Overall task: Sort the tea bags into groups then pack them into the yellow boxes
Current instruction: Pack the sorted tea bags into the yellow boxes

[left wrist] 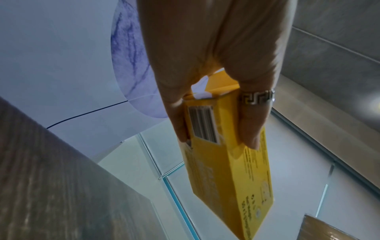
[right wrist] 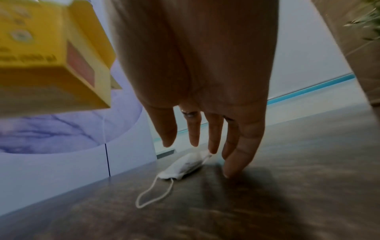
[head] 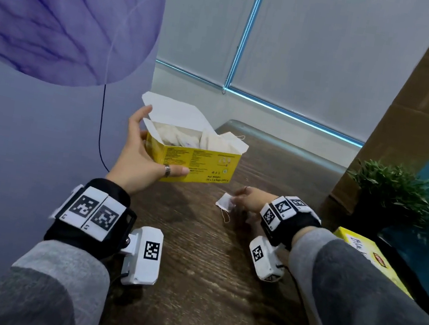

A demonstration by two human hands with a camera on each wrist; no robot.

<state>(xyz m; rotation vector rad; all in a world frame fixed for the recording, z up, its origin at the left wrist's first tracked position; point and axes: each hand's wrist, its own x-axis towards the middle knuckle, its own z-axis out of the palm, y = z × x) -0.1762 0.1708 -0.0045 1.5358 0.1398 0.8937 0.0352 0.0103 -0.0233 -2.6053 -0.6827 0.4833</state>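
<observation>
The left hand (head: 141, 158) reaches forward, palm turned inward, and grips the open yellow box (head: 196, 163) by its left end, thumb along the front face and fingers behind the back wall. The left wrist view shows the box lifted clear of the table (head: 205, 260), pinched between thumb and fingers, a ring (left wrist: 257, 97) on the thumb. The lid stands up behind, and white tea bags (head: 183, 137) fill the inside.

To the right and nearer, the right hand (head: 248, 199) lies low over the table, fingers straight and pointing down. In the right wrist view the fingertips (right wrist: 230, 172) reach the wood just beside a single loose tea bag (right wrist: 185, 165), which lies flat with its string (right wrist: 153, 193) looped toward the near edge. One finger seems to touch the bag's end; whether any finger pinches it cannot be told.

A lilac wall panel (head: 30, 117) stands close along the table's left edge. A window blind (head: 311, 51) closes the far side beyond the rounded far edge. At the right stand a tall cardboard sheet (head: 415, 110) and a small green plant (head: 393, 192), and a second yellow box (head: 368, 253) lies at the near right corner, partly behind the right sleeve (head: 355, 299). Bare wood runs down the middle between the two wrists toward the near edge.
</observation>
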